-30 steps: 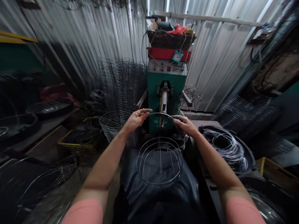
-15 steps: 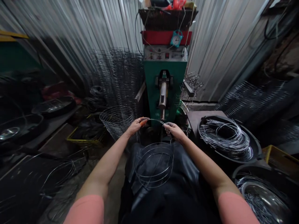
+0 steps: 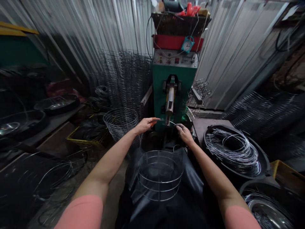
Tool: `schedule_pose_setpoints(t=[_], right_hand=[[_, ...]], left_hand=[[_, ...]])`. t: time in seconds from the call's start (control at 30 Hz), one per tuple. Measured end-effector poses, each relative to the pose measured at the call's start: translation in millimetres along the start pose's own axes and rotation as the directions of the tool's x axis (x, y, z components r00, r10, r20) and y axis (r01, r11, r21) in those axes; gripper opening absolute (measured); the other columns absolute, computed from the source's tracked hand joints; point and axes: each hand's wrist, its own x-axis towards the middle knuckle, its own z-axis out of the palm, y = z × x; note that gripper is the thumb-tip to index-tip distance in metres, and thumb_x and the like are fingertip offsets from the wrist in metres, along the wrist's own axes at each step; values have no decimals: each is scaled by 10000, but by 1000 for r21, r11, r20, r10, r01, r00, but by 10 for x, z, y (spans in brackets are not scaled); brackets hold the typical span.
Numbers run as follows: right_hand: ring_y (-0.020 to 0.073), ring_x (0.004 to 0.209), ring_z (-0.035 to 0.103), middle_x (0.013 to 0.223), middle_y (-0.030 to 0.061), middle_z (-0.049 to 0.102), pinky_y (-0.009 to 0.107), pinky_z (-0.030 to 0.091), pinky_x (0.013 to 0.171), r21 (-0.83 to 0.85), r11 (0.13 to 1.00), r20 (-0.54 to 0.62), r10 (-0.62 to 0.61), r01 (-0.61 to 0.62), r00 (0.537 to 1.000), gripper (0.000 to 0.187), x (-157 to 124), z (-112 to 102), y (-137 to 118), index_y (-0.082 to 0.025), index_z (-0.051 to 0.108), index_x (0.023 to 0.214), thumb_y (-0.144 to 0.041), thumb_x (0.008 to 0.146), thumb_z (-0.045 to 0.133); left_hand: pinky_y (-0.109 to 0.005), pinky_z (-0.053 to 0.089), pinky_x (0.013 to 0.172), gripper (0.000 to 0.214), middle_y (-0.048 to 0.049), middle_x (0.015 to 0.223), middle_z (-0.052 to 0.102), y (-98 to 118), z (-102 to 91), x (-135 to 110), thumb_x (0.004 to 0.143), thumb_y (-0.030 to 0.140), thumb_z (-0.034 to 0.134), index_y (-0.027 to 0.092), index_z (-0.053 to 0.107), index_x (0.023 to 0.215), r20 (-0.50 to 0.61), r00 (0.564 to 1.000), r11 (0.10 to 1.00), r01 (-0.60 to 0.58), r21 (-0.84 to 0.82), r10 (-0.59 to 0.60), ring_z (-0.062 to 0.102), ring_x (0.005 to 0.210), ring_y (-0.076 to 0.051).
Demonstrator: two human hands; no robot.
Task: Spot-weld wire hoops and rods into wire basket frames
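Observation:
In the head view my left hand point(image 3: 145, 125) is closed, with orange coverings on its fingers, pinching one end of a thin metal wire point(image 3: 173, 123). My right hand point(image 3: 185, 133), dark-tipped at the fingers, pinches the wire's other side. Between the hands the wire's curved part lies at the tip of the electrode point(image 3: 169, 109) of a green spot welder point(image 3: 158, 86); whether they touch I cannot tell. On the dark apron over my lap rests a round wire frame point(image 3: 160, 182) with several hoops and thin uprights.
Right of me stands a black basin point(image 3: 266, 162) of wire rings point(image 3: 234, 152), with another basin point(image 3: 250, 184) nearer. Left of the welder are a wire basket point(image 3: 120, 122) and tall stacks of wire frames point(image 3: 126, 79). A yellow crate point(image 3: 78, 144) sits on the floor.
Both hands have moved slightly right with the wire, which now lies flatter, at the electrode tip. The wire frame on my lap has tilted and shows its hoops more from the side.

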Motion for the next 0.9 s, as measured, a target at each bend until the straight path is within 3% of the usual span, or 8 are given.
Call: schedule_pose_setpoints(t=[0.1,0.3,0.47,0.67,0.8,0.9], right_hand=[[137,543,462,571,-21,494,233,353,536,-137,990,21,-5,8,1000,378,50,-6,102,-187,611,899,-487,795,406],[151,610,517,637,8,560,239,392,589,-246,968,145,-19,54,989,318,44,106,362,-174,603,831,-399,801,381],[174,690,570,726,38,615,253,409,647,-330,936,135,-78,119,988,313,97,209,405,-183,606,854,-391,830,374],[182,744,603,778,32,650,242,428,665,-285,951,100,-94,119,991,303,117,325,424,-206,610,940,-408,853,401],[184,739,617,792,31,661,247,434,676,-340,930,103,-110,139,989,284,106,343,465,-215,617,967,-378,870,405],[190,755,624,821,38,671,253,441,681,-459,873,132,-117,165,984,281,98,343,474,-237,614,1032,-330,886,392]], left_hand=[[-191,251,403,458,56,516,407,-36,46,10,806,386,503,144,556,1191,57,984,985,170,-18,-169,320,405,-54],[-193,225,378,424,62,523,383,-302,214,-82,810,359,501,157,562,1177,76,951,954,300,2,-299,301,377,-51],[-198,243,391,411,59,527,380,-408,222,-83,819,340,482,148,567,1172,78,962,965,261,27,-262,311,393,-57],[-191,319,451,387,41,542,466,-473,218,-102,824,327,461,150,598,1140,44,986,984,156,86,-160,364,452,-70],[-210,422,579,391,9,638,608,-524,213,-105,818,332,467,154,608,1136,19,997,987,75,141,-78,502,557,-99],[-257,458,749,413,-23,853,693,-540,207,-103,799,375,506,171,607,1144,15,1000,982,20,186,-23,606,761,-150]])
